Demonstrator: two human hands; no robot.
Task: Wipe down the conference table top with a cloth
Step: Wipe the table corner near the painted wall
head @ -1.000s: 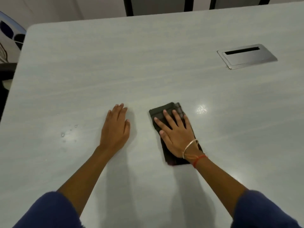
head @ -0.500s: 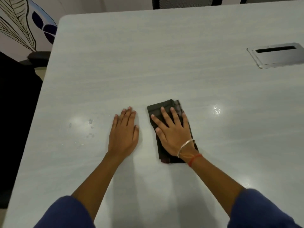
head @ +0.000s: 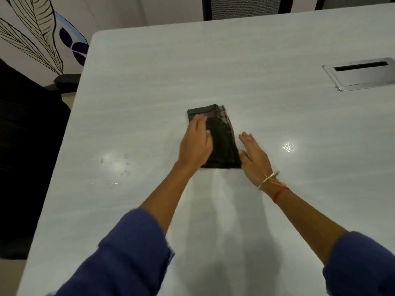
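Note:
A dark folded cloth (head: pixel 222 144) lies flat on the pale grey conference table (head: pixel 235 71), near its middle. My left hand (head: pixel 195 145) rests on the cloth's left side with fingers extended over its far left corner. My right hand (head: pixel 253 155) lies flat on the table just right of the cloth, its thumb side touching the cloth's right edge, fingers straight. A bangle and a red thread sit on my right wrist.
Several water droplets (head: pixel 119 167) lie on the table left of my hands. A metal cable box (head: pixel 363 79) is set into the top at the right. A black chair (head: pixel 27 129) stands at the left edge, and more chairs (head: pixel 241 7) are beyond the far edge.
My right hand slid off the cloth to its right side. My left hand moved from the bare table onto the cloth. The view shifted left.

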